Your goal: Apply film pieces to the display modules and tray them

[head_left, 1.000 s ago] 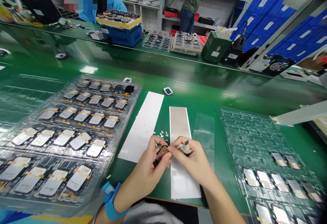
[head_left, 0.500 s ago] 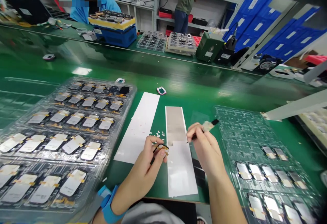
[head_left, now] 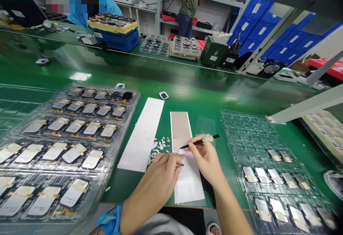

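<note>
My left hand (head_left: 163,172) is closed on a small component (head_left: 179,165), mostly hidden under the fingers, and rests at the left edge of a long paper strip (head_left: 184,163). My right hand (head_left: 205,158) pinches black tweezers (head_left: 199,142) with a whitish wad on their shaft. The tweezer tip touches the strip where its grey upper part meets the white lower part. Small white bits (head_left: 160,145) lie scattered between this strip and a second white strip (head_left: 143,133) to the left.
A clear tray of flat parts (head_left: 61,145) fills the left, and a partly filled clear tray (head_left: 257,149) sits right. Two small pink-rimmed parts (head_left: 163,95) lie beyond the strips. A co-worker (head_left: 80,2) sits across the green bench; another person (head_left: 189,6) stands at shelves.
My right hand came back from the right and set the tweezer tip on the strip. My left hand turned palm down, covering the component. The camera view tilted slightly.
</note>
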The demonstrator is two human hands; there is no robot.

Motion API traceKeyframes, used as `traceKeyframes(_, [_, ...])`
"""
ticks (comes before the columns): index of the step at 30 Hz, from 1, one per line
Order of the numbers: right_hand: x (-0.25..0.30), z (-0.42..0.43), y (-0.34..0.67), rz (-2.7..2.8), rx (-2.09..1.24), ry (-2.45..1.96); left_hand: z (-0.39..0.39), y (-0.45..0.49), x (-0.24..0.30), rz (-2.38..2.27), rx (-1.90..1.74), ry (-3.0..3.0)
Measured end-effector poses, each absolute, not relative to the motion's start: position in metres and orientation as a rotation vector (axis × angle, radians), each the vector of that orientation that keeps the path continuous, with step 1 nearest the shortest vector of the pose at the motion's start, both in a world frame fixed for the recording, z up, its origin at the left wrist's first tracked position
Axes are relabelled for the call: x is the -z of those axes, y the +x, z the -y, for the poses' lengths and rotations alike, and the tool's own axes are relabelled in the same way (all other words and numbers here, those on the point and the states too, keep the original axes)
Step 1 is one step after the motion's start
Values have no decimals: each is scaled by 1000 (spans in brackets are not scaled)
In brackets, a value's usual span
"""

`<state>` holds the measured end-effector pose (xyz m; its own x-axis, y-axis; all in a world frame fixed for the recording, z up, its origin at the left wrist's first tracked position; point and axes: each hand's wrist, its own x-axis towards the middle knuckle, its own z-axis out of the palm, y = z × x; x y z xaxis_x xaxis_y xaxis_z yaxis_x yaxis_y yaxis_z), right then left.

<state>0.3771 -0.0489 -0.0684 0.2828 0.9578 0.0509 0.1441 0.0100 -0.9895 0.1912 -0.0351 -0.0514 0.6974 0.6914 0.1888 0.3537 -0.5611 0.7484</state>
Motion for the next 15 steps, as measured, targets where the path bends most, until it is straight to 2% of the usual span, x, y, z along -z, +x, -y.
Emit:
traceKeyframes(6, [60, 48, 377, 1016, -862, -1339, 34, 191, 63, -851, -648, 2191])
traceKeyframes(15, [44, 70, 373, 1095, -647, -1272, 34, 183, 66, -756, -972, 1671])
